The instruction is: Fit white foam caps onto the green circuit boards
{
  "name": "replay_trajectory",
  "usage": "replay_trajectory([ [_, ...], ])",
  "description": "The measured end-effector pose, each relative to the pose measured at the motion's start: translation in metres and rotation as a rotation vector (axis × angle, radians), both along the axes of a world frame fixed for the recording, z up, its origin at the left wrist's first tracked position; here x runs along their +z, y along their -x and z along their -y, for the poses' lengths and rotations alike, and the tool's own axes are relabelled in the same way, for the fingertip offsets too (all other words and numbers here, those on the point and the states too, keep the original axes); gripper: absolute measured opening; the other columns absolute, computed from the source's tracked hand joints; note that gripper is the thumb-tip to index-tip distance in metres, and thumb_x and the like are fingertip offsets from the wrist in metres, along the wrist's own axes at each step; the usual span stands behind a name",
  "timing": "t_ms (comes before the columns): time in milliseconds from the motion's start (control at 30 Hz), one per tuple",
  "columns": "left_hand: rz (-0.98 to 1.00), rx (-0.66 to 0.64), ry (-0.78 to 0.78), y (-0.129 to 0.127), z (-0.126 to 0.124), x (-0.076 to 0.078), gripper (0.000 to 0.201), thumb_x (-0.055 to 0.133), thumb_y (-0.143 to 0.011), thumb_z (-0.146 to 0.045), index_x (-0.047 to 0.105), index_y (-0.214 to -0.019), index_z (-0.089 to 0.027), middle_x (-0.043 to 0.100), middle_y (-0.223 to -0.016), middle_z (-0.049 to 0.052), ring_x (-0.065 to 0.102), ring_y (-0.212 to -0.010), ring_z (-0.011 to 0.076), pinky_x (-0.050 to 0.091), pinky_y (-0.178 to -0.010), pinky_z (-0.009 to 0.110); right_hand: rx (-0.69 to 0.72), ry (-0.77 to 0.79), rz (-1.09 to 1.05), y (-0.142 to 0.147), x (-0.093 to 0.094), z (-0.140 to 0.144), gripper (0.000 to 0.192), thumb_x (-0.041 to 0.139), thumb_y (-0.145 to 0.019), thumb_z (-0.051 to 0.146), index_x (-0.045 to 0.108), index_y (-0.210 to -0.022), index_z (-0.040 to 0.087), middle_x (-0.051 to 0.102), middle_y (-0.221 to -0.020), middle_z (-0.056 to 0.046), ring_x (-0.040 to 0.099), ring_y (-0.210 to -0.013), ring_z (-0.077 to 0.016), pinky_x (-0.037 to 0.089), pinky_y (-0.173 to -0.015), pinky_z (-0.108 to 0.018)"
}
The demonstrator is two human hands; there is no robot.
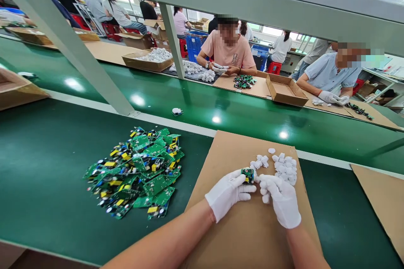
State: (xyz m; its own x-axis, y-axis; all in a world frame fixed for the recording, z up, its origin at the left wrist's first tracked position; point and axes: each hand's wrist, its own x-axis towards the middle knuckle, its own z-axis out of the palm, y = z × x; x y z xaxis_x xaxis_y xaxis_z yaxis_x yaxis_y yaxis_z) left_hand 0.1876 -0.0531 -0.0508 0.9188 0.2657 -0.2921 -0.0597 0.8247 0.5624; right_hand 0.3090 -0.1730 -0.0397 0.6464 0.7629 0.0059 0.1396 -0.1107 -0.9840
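Note:
In a white glove, my left hand (232,191) grips a small green circuit board (248,175) with a yellow component, between thumb and fingers. My right hand (280,196), also gloved, is closed in a pinch right beside the board's right edge. Whatever its fingertips hold is too small to make out. Both hands are above a brown cardboard sheet (233,243). Just beyond them lie small white pieces (260,161) and a larger cluster of white pieces (285,168). To the left, a heap of circuit boards (148,172) with yellow and blue components rests on the green table.
A slanted metal post (91,46) rises from a white rail at left. Across the green belt (202,113), where a single board (177,112) lies, two gloved co-workers sit by an open cardboard tray (285,89). More cardboard (383,201) lies at right; a box (19,88) stands left.

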Motion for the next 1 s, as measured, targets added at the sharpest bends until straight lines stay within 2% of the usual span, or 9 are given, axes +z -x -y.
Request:
replay_trajectory([
  [100, -0.012, 0.002, 0.015, 0.000, 0.001, 0.001, 0.035, 0.065, -0.075, -0.031, 0.059, -0.105, -0.014, 0.061, -0.108, 0.014, 0.064, -0.079, 0.0156, 0.047, -0.062, 0.022, 0.032, -0.042, 0.050, -0.001, -0.003, 0.003, 0.036, 0.051, -0.083, 0.046, 0.066, -0.101, 0.019, 0.063, -0.074, -0.004, 0.050, -0.050, -0.0108, 0.044, -0.041, -0.023],
  [200, -0.046, 0.025, 0.019, 0.000, 0.001, 0.003, 0.036, 0.067, -0.074, -0.030, 0.059, -0.105, -0.015, 0.062, -0.106, 0.013, 0.064, -0.082, 0.0168, 0.047, -0.066, 0.023, 0.099, -0.058, 0.128, 0.002, -0.001, 0.002, 0.036, 0.047, -0.086, 0.042, 0.059, -0.115, 0.023, 0.061, -0.094, -0.007, 0.055, -0.066, -0.0137, 0.050, -0.052, -0.025],
  [267, -0.045, 0.036, 0.007, 0.000, 0.002, 0.003, 0.037, 0.067, -0.073, -0.030, 0.059, -0.107, -0.017, 0.062, -0.107, 0.012, 0.064, -0.084, 0.0171, 0.047, -0.068, 0.024, 0.103, -0.072, 0.172, 0.005, 0.003, -0.001, 0.032, 0.052, -0.085, 0.037, 0.060, -0.113, 0.025, 0.059, -0.099, -0.006, 0.057, -0.074, -0.0152, 0.052, -0.060, -0.028],
  [433, -0.031, 0.020, -0.058, -0.001, 0.003, 0.002, 0.039, 0.067, -0.073, -0.031, 0.059, -0.109, -0.017, 0.061, -0.110, 0.013, 0.064, -0.088, 0.0206, 0.047, -0.067, 0.025, 0.037, -0.115, 0.336, 0.011, 0.008, -0.006, 0.010, 0.062, -0.080, 0.028, 0.064, -0.088, 0.023, 0.059, -0.086, -0.004, 0.058, -0.075, -0.0164, 0.051, -0.060, -0.027],
  [600, -0.093, 0.083, -0.259, -0.001, 0.005, 0.003, 0.044, 0.066, -0.073, -0.033, 0.058, -0.114, -0.019, 0.062, -0.110, 0.012, 0.063, -0.092, 0.0225, 0.048, -0.074, 0.030, 0.070, -0.038, 0.387, 0.008, 0.003, -0.003, 0.012, 0.058, -0.083, 0.027, 0.065, -0.092, 0.025, 0.060, -0.088, -0.004, 0.059, -0.073, -0.0160, 0.050, -0.059, -0.027],
  [733, -0.088, 0.120, -0.416, -0.002, 0.010, 0.004, 0.047, 0.064, -0.075, -0.034, 0.055, -0.119, -0.020, 0.062, -0.110, 0.010, 0.059, -0.096, 0.0219, 0.048, -0.078, 0.032, 0.072, -0.051, 0.575, 0.008, -0.001, -0.005, 0.014, 0.055, -0.083, 0.020, 0.066, -0.092, 0.024, 0.060, -0.085, -0.005, 0.058, -0.075, -0.0162, 0.049, -0.061, -0.027],
  [900, 0.017, 0.140, -0.506, -0.001, 0.013, 0.008, 0.047, 0.062, -0.076, -0.035, 0.057, -0.118, -0.016, 0.060, -0.116, 0.010, 0.053, -0.106, 0.0241, 0.043, -0.093, 0.036, 0.051, -0.098, 0.705, 0.011, -0.007, -0.010, 0.017, 0.051, -0.082, 0.015, 0.065, -0.088, 0.024, 0.057, -0.079, -0.003, 0.056, -0.066, -0.0136, 0.049, -0.058, -0.026],
  [1000, 0.002, 0.168, -0.523, 0.001, 0.012, 0.010, 0.046, 0.063, -0.075, -0.034, 0.057, -0.118, -0.018, 0.058, -0.119, 0.010, 0.050, -0.111, 0.0249, 0.039, -0.096, 0.037, 0.021, -0.081, 0.728, 0.010, -0.009, -0.010, 0.020, 0.053, -0.079, 0.014, 0.065, -0.092, 0.023, 0.056, -0.086, -0.004, 0.055, -0.065, -0.0126, 0.048, -0.052, -0.024],
])
